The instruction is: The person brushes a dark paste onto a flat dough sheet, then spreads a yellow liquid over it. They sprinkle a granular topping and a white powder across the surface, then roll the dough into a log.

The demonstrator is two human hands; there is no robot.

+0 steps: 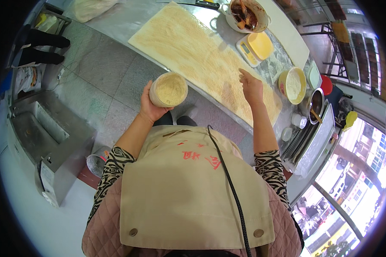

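Observation:
My left hand grips a round tub of fine beige powder, held off the front edge of the table. My right hand is over a long flat sheet of pale dough coated with beige powder, fingers loosely bent and apart, with nothing visible in them. Beyond it are a yellow-topped kitchen scale and a yellow bowl of white powder.
A pot of dark sauce and a knife lie at the back. A steel bowl and stacked trays stand at right. A steel unit and bucket are left. Another person's legs show upper left.

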